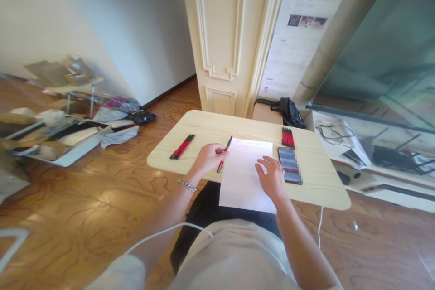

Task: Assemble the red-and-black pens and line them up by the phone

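Note:
My left hand (211, 156) pinches a red and black pen (223, 159) around its middle, just over the left edge of a white sheet of paper (245, 181). The pen's dark end points away from me. My right hand (271, 173) rests on the right side of the sheet with its fingers spread, holding nothing. Close beside those fingers lies a dark phone (288, 165), partly blurred out. Several red and black pens (182, 147) lie bunched at the left of the table, and another row of red pens (287, 137) lies above the phone.
The pale wooden table (316, 190) has rounded corners. A black bag (290, 111) sits on a box behind it. Cables (335, 131) lie on a white cabinet at right. At left, a white bin (73, 156) with packages stands on the wood floor. A white cord crosses my left arm.

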{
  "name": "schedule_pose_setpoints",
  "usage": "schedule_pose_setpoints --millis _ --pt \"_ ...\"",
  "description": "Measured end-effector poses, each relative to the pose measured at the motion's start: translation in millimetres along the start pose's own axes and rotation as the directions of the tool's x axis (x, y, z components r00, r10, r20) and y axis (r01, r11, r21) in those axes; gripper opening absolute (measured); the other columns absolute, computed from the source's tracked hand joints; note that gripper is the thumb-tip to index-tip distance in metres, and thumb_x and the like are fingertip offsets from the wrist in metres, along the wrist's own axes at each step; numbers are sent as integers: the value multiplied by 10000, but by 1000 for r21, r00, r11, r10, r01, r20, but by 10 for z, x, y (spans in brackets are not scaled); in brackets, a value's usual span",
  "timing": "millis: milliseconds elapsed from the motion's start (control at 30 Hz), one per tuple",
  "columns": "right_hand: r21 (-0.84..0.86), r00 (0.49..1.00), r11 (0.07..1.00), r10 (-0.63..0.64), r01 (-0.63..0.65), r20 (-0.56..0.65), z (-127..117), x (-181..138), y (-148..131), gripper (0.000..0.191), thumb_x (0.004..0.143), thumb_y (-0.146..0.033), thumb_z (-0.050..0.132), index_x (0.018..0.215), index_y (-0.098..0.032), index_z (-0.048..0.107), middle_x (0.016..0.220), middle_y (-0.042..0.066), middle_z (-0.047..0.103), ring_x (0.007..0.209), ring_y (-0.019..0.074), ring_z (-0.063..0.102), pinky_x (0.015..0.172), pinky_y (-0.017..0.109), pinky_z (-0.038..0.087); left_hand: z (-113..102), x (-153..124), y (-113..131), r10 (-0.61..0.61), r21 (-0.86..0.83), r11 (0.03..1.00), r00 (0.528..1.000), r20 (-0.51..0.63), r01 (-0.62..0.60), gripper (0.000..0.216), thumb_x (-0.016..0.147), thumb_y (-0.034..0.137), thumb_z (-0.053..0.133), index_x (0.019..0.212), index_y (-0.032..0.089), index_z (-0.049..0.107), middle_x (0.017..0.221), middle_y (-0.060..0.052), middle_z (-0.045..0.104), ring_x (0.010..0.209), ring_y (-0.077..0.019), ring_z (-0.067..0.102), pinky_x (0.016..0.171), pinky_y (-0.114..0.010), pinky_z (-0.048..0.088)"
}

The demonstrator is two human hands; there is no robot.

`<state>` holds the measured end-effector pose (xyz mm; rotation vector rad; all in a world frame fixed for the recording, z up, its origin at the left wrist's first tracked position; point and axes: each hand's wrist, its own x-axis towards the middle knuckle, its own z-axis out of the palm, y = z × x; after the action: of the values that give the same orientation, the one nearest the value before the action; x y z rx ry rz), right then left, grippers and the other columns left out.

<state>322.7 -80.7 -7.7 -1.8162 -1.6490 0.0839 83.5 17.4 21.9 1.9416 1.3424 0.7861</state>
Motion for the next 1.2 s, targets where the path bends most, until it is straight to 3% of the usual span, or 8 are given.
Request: schedule_pose_setpoints --millis 67,200,400,633,800,1000,1200 --pt "13 1000 1000 17 -17 -9 -31 -55 28 290 888 -408 474 1039 -276 683 1222 75 590 1151 265 484 928 431 365 277 -94 148 45 -49 998 999 21 -44 282 765 447 626 911 218 703 818 -40 729 729 -193 669 647 -257 464" --pt "16 999 999 52 -52 -5 -50 -144 90 291 884 -418 481 1029 -275 688 1214 74 595 1135 267 499 916 426 380 695 -174 353 60 20 998 998 -21 -59 235 769 374 641 940 216 668 757 -50 712 676 -194 656 634 -270 441" --pt "7 998 998 60 -61 25 -42 -211 127 284 890 -408 475 1038 -286 686 1215 67 594 1130 260 505 932 429 375 972 -165 411 67 284 956 998 19 -70 117 798 294 604 854 193 621 760 -93 677 742 -231 639 669 -296 414" --pt "23 998 998 56 -57 33 -10 -207 171 273 879 -388 500 1032 -268 691 1202 73 597 1123 258 508 901 405 399 1022 -187 422 49 422 903 996 76 -76 158 867 319 512 879 186 595 789 -92 665 760 -218 631 670 -286 404" --pt "42 999 998 46 -46 7 -20 -177 191 256 875 -374 515 1023 -265 693 1187 75 607 1115 249 515 943 412 372 1013 -193 465 37 433 899 996 78 -67 176 864 353 531 871 192 601 786 -78 670 762 -213 631 674 -284 407" --pt "70 999 997 33 -32 -14 -49 -138 203 250 875 -357 511 1002 -248 698 1161 82 623 1093 239 530 945 396 370 910 -259 411 83 296 952 996 18 -84 231 847 412 550 778 200 609 754 -59 673 689 -184 614 626 -267 389" --pt "83 999 996 12 -15 31 -68 0 154 269 899 -315 456 984 -203 686 994 73 673 913 186 594 855 303 406 791 -467 229 37 56 998 981 -191 -27 287 863 439 503 727 204 593 660 -10 639 601 -140 573 606 -241 385"
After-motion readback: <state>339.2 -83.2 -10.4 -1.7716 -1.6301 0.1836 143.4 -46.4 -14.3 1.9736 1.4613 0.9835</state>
